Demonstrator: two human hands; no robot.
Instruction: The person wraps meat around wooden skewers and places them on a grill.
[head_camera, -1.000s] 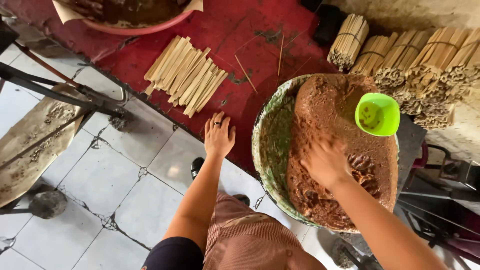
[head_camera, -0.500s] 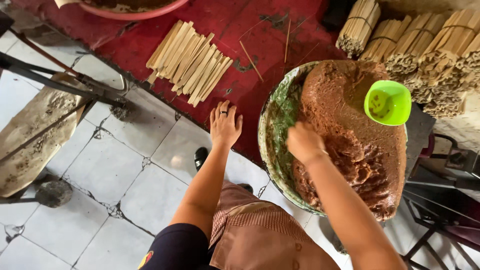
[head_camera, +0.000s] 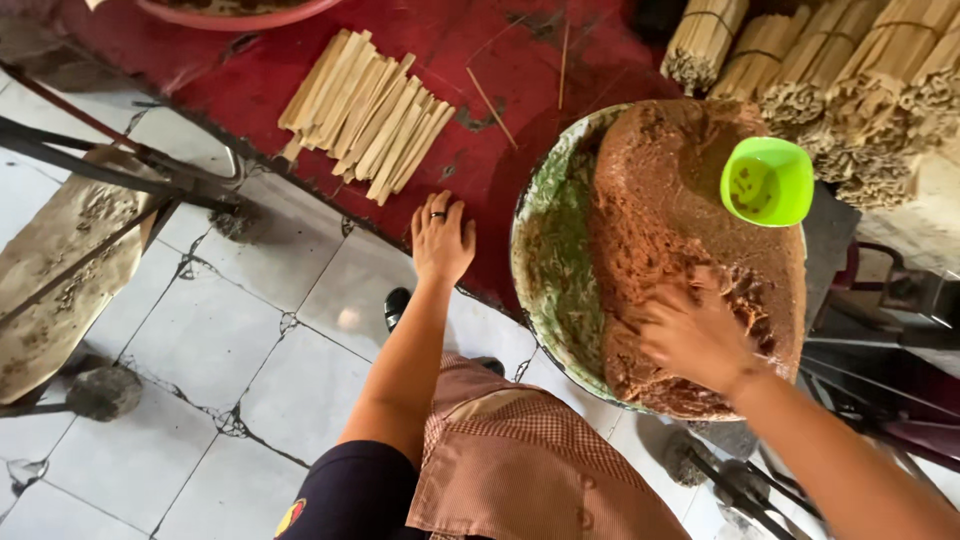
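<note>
My left hand (head_camera: 442, 238) lies flat on the red work surface (head_camera: 250, 80), fingers apart, a ring on one finger, holding nothing. My right hand (head_camera: 695, 335) digs into a mound of brown paste (head_camera: 665, 210) inside a large green-rimmed bowl (head_camera: 548, 270); the fingers are curled in the paste, slightly blurred. A small bright green cup (head_camera: 767, 181) rests on the paste at the bowl's far right. A loose pile of flat pale wooden sticks (head_camera: 365, 112) lies on the red surface beyond my left hand.
Tied bundles of thin sticks (head_camera: 830, 70) are stacked at the top right. A pink basin's rim (head_camera: 235, 12) shows at the top. Dark metal bars (head_camera: 100, 170) and a paste-smeared board (head_camera: 60, 270) stand at left over a white tiled floor (head_camera: 200, 350).
My right hand slid from the paste's left edge down to the near side of the mound. The left hand stayed flat on the red surface; the view shifted slightly.
</note>
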